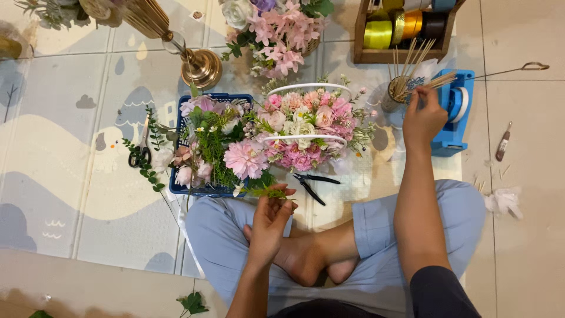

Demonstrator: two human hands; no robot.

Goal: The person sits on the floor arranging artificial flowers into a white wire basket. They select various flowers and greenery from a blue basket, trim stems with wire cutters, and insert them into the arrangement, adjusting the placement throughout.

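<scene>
Where hands (347,171) work, a patterned mat (70,153) lies.

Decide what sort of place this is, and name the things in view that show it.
Probably a home floor used as a flower-arranging workspace. A person sits cross-legged on a patterned play mat, beside a white basket of pink flowers, a wooden box of ribbon spools and pliers.

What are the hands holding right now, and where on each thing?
Left hand pinches a green leafy sprig by its stem end. Right hand grips a wooden stick near its lower end, at the stick holder.
</scene>
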